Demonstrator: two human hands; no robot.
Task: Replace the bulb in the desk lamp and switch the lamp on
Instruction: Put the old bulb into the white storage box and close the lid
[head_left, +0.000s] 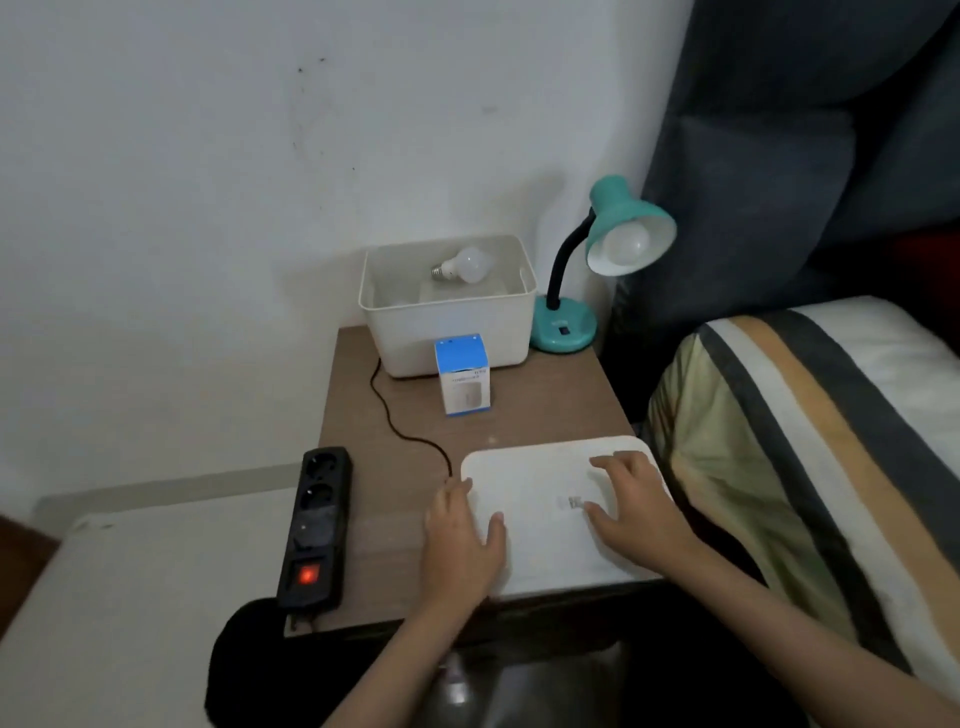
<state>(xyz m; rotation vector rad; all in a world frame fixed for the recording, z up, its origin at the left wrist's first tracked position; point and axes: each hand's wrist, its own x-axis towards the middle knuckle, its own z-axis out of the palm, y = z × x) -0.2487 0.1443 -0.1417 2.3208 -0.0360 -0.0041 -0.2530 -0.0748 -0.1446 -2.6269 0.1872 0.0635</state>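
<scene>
Standing at the back right corner of the brown worktop (545, 405), the teal lamp (597, 260) has a bulb (626, 244) in its shade, unlit. Just left of the lamp, a white bin (452, 322) holds a loose bulb (462, 265), with a blue-and-white box (462, 374) touching its front. Well in front of the lamp, a white lid (545, 519) lies flat; the left hand (460, 540) and right hand (631, 506) rest on it, fingers spread, gripping nothing. A black power strip (314, 527) lies far left of the lamp.

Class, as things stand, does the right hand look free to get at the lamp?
Probably yes: the right hand lies flat on the lid, holding nothing, with bare table between it and the lamp.
</scene>
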